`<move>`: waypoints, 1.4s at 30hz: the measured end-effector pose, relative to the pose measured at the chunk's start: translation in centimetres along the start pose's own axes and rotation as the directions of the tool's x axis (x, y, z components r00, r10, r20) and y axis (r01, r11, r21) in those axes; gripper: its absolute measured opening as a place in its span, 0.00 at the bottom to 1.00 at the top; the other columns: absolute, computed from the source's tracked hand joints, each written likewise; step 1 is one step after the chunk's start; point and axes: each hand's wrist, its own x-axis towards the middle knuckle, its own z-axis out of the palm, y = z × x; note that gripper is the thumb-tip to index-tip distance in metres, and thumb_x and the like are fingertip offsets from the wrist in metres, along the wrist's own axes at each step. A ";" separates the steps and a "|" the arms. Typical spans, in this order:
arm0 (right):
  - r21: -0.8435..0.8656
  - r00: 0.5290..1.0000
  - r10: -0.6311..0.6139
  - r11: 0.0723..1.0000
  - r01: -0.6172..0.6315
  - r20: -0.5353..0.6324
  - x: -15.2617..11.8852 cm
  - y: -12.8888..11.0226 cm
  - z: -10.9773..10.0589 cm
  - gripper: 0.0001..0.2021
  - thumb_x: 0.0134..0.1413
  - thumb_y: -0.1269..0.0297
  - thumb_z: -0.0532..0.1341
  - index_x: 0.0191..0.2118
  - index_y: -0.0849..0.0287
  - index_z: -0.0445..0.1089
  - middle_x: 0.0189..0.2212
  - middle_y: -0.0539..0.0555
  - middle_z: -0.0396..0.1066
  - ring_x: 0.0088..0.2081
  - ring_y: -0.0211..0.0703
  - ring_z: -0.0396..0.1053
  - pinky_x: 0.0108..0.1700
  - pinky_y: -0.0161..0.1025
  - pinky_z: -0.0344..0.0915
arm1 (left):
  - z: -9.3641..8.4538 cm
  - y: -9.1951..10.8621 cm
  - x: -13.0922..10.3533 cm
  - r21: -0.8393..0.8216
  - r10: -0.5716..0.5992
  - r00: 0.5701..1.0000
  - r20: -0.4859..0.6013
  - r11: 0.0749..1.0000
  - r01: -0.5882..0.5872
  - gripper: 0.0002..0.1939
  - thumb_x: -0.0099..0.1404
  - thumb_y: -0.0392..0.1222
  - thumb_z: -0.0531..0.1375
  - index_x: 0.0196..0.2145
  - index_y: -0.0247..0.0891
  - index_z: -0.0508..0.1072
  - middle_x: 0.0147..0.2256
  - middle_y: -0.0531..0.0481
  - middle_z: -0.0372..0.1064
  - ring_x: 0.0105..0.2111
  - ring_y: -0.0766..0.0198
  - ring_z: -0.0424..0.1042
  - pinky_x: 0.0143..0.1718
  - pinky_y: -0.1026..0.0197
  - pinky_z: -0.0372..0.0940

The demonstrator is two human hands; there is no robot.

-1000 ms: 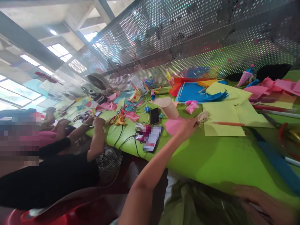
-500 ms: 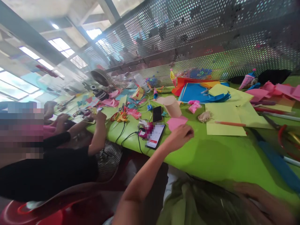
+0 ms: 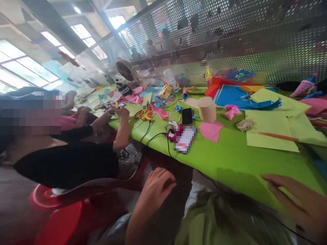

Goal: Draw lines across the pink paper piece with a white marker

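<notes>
My left hand (image 3: 159, 185) hangs off the table's front edge, fingers curled loosely with a gap to the thumb and nothing in it. Over the green table's (image 3: 230, 163) near right part, my right hand (image 3: 293, 197) is empty, its thumb and fingers apart. A phone with a lit screen (image 3: 185, 140) lies beyond my left hand, beside a dark red charger (image 3: 173, 133). Behind them are a black phone (image 3: 187, 116), a beige paper roll (image 3: 207, 109) and a pink paper piece (image 3: 211, 131).
Yellow-green sheets (image 3: 270, 132) bear an orange pencil (image 3: 278, 136). Blue paper (image 3: 230, 97) lies behind, near a perforated metal screen (image 3: 230, 41). A person in black (image 3: 89, 163) works at the left, by scissors (image 3: 144, 114). A black cable crosses my lap.
My left hand has drawn back from the pink paper to in front of the table edge. My right hand has come up at the lower right. The view has shifted left.
</notes>
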 end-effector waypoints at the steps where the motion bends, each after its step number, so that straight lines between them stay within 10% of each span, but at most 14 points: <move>1: -0.052 0.999 -0.032 0.998 0.034 0.044 2.0 -1.4 -0.2 0.16 0.67 0.47 0.58 0.56 0.32 0.76 0.52 0.49 0.82 0.47 0.61 0.82 0.43 0.60 0.83 | 0.2 0.1 0.3 -0.046 0.020 0.998 -0.055 0.999 -0.022 0.03 0.72 0.40 0.63 0.41 0.42 0.78 0.38 0.49 0.79 0.44 0.53 0.74 0.51 0.50 0.67; 8: -0.134 0.953 -0.277 0.947 0.293 0.126 16.5 -5.9 5.1 0.20 0.70 0.57 0.55 0.56 0.55 0.79 0.52 0.60 0.82 0.54 0.63 0.79 0.54 0.63 0.76 | 2.5 3.6 6.2 -0.239 0.272 0.954 -0.130 0.925 -0.296 0.16 0.74 0.39 0.63 0.58 0.44 0.74 0.58 0.47 0.76 0.59 0.56 0.73 0.64 0.50 0.65; 13: -0.166 0.931 -0.312 0.924 0.343 0.190 21.7 -5.7 10.1 0.20 0.69 0.63 0.55 0.60 0.55 0.76 0.58 0.59 0.79 0.57 0.57 0.77 0.59 0.57 0.74 | 6.2 6.3 11.6 -0.122 0.398 0.917 -0.031 0.909 -0.398 0.30 0.76 0.51 0.61 0.69 0.36 0.64 0.70 0.38 0.63 0.70 0.48 0.62 0.70 0.44 0.60; 21: -0.308 0.933 -0.297 0.885 0.349 0.205 22.8 -2.7 10.9 0.20 0.70 0.59 0.57 0.60 0.59 0.75 0.56 0.64 0.79 0.56 0.62 0.77 0.56 0.58 0.73 | 10.2 6.5 15.4 0.007 0.351 0.937 -0.008 0.937 -0.351 0.36 0.78 0.57 0.55 0.73 0.31 0.58 0.74 0.36 0.55 0.74 0.46 0.54 0.74 0.34 0.49; 42: -0.285 0.961 -0.233 0.921 0.267 0.149 21.6 0.6 6.8 0.16 0.68 0.57 0.60 0.53 0.56 0.79 0.51 0.61 0.81 0.52 0.60 0.78 0.55 0.58 0.71 | 9.5 7.2 16.5 -0.066 0.377 0.926 -0.029 0.923 -0.378 0.30 0.75 0.52 0.59 0.69 0.39 0.63 0.69 0.37 0.63 0.70 0.44 0.60 0.72 0.28 0.51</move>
